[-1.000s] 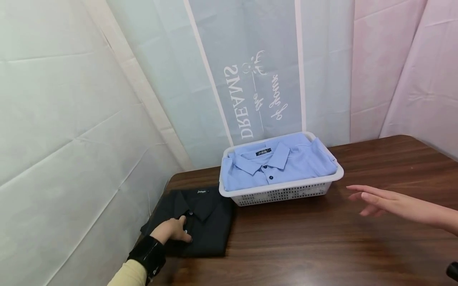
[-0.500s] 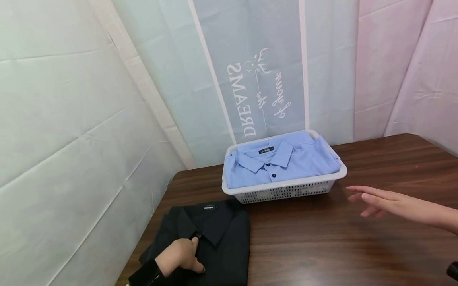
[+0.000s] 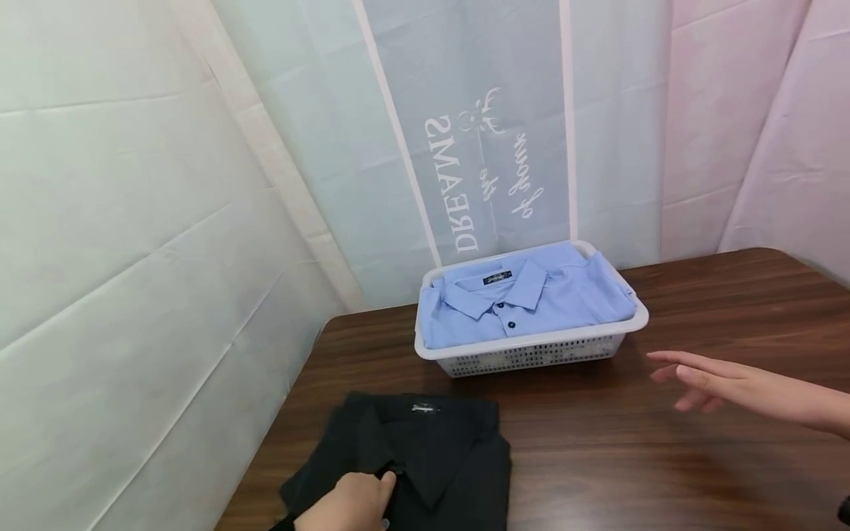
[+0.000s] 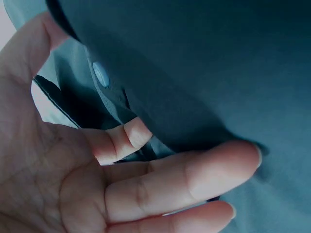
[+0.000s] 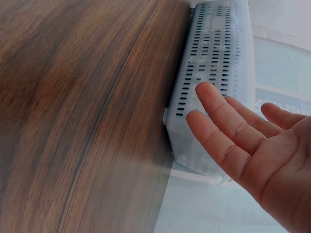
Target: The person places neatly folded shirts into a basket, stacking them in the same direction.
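A folded black collared shirt lies on the table at the lower left of the head view. My left hand grips its front just below the collar; the fingers bunch the cloth beside a button in the left wrist view. The lower part of this hand is cut off by the frame edge in the head view. A folded light blue collared shirt sits inside a white plastic basket farther back. My right hand hovers above the table to the right of the basket, its fingers loosely extended and holding nothing.
The brown wooden table reaches close to the printed fabric curtain behind the basket. On the left, a pale fabric wall runs along the table's side. The basket's perforated side faces the front.
The left hand has dragged the black shirt toward me and to the right, away from the left edge and the basket. The right hand has stayed nearly still.
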### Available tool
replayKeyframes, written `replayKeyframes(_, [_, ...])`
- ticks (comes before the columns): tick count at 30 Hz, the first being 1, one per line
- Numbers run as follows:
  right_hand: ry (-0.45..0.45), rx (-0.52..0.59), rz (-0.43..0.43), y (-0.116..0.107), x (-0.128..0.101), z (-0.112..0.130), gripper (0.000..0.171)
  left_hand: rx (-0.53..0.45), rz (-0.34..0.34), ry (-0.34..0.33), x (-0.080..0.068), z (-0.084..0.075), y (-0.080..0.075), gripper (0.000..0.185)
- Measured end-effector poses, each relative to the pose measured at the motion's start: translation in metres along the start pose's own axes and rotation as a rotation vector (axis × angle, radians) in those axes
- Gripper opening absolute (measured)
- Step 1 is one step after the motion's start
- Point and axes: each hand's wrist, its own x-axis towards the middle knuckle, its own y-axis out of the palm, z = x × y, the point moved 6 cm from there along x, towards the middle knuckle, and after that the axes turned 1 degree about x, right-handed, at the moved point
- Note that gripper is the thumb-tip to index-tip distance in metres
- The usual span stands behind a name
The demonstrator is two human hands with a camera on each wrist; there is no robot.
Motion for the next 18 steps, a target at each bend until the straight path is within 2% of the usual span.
replayKeyframes(3, [0.006, 0.016, 0.004, -0.001, 0.001, 0.001, 0.049, 0.036, -0.045, 0.055, 0.003, -0.021, -0.01, 0.031])
replayKeyframes(7, [0.028, 0.037, 0.011, -0.001, 0.004, 0.002, 0.046, 0.042, -0.089, 0.113, 0.01, -0.045, -0.023, 0.04])
replayKeyframes(14, [0.07, 0.077, 0.038, 0.002, 0.004, -0.005, 0.045, 0.027, -0.071, 0.139, 0.029, -0.094, -0.034, 0.054])
replayKeyframes(18, [0.115, 0.096, 0.039, 0.003, 0.002, -0.011, 0.044, 0.009, -0.052, 0.184, 0.038, -0.124, -0.047, 0.052])
